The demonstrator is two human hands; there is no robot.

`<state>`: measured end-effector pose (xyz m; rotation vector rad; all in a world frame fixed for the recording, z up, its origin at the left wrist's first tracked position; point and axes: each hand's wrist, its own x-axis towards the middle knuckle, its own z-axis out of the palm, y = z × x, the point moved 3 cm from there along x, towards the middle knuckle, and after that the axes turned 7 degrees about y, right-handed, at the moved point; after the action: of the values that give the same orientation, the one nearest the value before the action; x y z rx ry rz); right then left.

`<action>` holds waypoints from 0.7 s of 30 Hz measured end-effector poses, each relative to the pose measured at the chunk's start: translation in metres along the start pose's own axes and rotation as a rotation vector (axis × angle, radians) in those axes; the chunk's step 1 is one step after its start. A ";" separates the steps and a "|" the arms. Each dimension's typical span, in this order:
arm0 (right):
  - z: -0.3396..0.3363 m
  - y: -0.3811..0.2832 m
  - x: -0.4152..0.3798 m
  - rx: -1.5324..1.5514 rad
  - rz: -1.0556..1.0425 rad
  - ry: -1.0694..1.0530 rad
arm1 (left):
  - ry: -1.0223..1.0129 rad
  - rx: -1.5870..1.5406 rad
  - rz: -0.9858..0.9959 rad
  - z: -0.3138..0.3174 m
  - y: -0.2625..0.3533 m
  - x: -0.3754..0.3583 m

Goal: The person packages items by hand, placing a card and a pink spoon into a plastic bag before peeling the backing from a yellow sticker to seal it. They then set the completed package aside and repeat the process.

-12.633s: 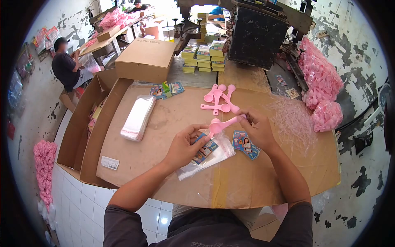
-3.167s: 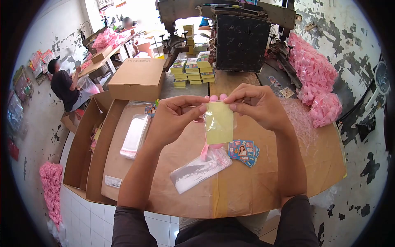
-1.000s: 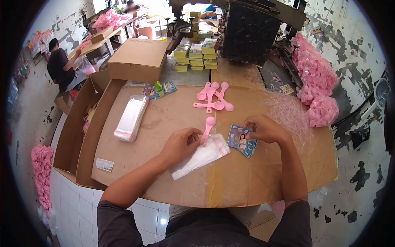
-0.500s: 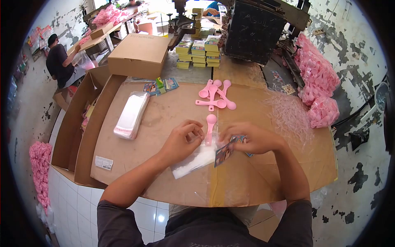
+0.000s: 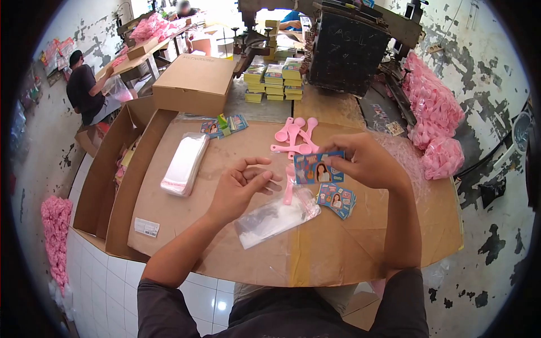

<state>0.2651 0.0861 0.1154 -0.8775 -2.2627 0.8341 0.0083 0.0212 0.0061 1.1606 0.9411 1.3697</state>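
Lifted now, right hand [image 5: 369, 163] fingers pinch light, bendable card [image 5: 317, 168] by its edge; left hand [image 5: 239, 188] fingers spread, empty.

printed card [image 5: 318, 168] held upright, picture facing camera

— Bag stack [image 5: 184, 164] far left on the desk [image 5: 360, 248], closed box [image 5: 197, 83] behind it.
— Loose spoons [image 5: 296, 137] centre back, card pile [image 5: 336, 200] right of the open bag [image 5: 276, 217], held card [image 5: 317, 168] above both.
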 end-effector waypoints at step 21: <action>0.026 0.007 0.001 -0.032 -0.118 0.058 | -0.014 0.029 -0.064 0.014 -0.009 -0.009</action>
<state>0.2493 0.0818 0.0935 -0.7646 -2.2583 0.7121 0.0239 0.0124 -0.0013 1.1514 0.9831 1.2989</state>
